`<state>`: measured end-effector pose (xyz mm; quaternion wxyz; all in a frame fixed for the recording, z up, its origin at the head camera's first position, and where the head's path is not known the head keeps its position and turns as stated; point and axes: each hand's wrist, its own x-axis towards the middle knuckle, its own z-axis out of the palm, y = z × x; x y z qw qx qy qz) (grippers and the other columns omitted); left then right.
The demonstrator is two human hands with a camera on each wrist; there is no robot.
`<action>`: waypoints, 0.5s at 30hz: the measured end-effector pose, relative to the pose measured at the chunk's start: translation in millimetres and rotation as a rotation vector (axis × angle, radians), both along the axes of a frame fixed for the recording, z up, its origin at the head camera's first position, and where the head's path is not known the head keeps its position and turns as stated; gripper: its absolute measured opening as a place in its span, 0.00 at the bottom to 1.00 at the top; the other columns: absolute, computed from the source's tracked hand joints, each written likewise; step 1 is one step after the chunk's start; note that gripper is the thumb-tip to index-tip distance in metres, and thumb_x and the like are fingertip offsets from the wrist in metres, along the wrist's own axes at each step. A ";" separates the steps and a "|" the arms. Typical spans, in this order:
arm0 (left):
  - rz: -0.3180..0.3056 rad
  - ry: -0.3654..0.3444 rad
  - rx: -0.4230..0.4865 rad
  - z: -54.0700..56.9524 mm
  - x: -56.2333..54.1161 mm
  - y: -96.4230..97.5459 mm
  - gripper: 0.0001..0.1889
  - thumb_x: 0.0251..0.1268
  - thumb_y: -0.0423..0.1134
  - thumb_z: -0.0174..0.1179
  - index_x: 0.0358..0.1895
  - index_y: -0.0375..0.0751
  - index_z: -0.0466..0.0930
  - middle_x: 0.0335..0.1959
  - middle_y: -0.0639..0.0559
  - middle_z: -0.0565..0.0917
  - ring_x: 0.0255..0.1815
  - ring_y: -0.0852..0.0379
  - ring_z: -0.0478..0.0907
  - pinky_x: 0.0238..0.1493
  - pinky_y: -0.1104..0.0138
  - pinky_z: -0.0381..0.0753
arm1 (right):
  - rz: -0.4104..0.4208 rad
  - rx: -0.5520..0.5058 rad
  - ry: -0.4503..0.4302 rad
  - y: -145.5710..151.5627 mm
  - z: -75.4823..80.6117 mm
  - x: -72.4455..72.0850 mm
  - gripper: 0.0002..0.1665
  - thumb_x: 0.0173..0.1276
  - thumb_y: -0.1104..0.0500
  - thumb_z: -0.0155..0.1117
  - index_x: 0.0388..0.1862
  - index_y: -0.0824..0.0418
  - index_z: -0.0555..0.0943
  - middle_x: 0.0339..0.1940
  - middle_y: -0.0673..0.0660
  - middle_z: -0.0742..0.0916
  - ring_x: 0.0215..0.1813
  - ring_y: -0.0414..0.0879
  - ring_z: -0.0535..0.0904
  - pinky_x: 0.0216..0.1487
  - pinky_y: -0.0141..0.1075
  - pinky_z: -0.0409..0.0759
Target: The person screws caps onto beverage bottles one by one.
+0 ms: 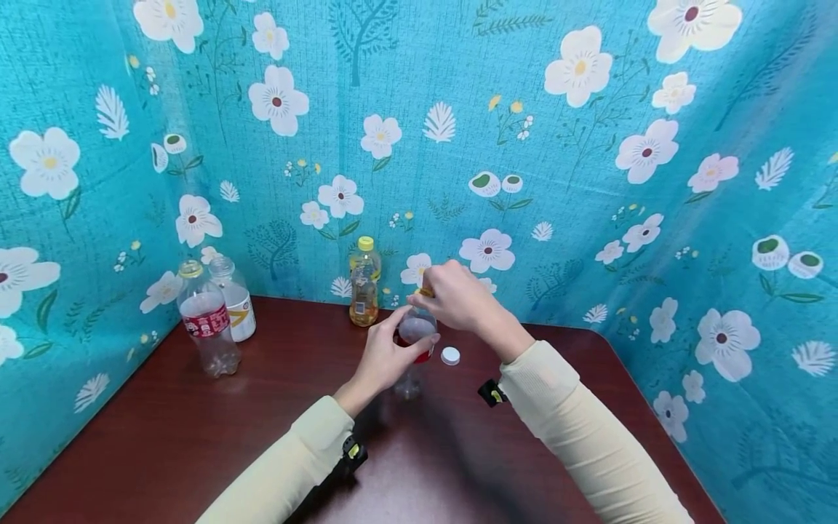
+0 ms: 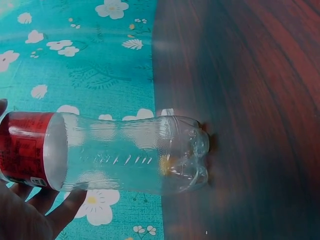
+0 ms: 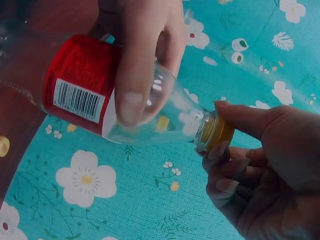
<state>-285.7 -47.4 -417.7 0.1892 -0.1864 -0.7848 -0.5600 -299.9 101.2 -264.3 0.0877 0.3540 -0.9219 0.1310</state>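
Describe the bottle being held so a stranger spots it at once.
Start at the dark red-brown wood-grain table; toward its back, find the left hand and right hand. They grip a clear plastic bottle with a red label and yellow cap. A similar red-labelled clear plastic bottle stands untouched at the left; only this one is held.

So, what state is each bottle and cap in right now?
Held bottle: looks empty, gripped by the left hand.
Yellow cap: at its mouth, pinched by the right hand; tightness unclear.
White cap: lying loose on the table.
Back bottle: standing, capped.
Left red-label bottle: standing, looks empty.
White-label bottle: standing, looks uncapped.
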 end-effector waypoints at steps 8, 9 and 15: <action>-0.020 -0.076 -0.018 3.0 -0.5 -4.4 0.29 0.61 0.56 0.73 0.65 0.63 0.77 0.50 0.57 0.86 0.46 0.58 0.83 0.44 0.63 0.86 | -0.015 -0.027 -0.015 1.7 -3.6 0.5 0.18 0.75 0.51 0.67 0.27 0.59 0.78 0.17 0.51 0.74 0.18 0.42 0.68 0.23 0.34 0.68; -0.017 -0.085 -0.022 3.9 -0.3 -5.2 0.29 0.61 0.56 0.73 0.65 0.63 0.77 0.50 0.58 0.86 0.46 0.58 0.83 0.44 0.62 0.86 | -0.005 -0.031 -0.010 2.3 -4.8 -0.4 0.17 0.74 0.50 0.67 0.29 0.59 0.79 0.18 0.51 0.76 0.20 0.42 0.70 0.24 0.34 0.69; -0.007 -0.113 -0.044 12.6 2.2 -6.1 0.29 0.60 0.56 0.73 0.64 0.59 0.78 0.48 0.57 0.86 0.45 0.57 0.82 0.44 0.63 0.85 | 0.102 -0.057 0.030 12.1 -9.4 -4.7 0.12 0.75 0.51 0.67 0.35 0.57 0.82 0.24 0.49 0.79 0.26 0.43 0.72 0.30 0.36 0.73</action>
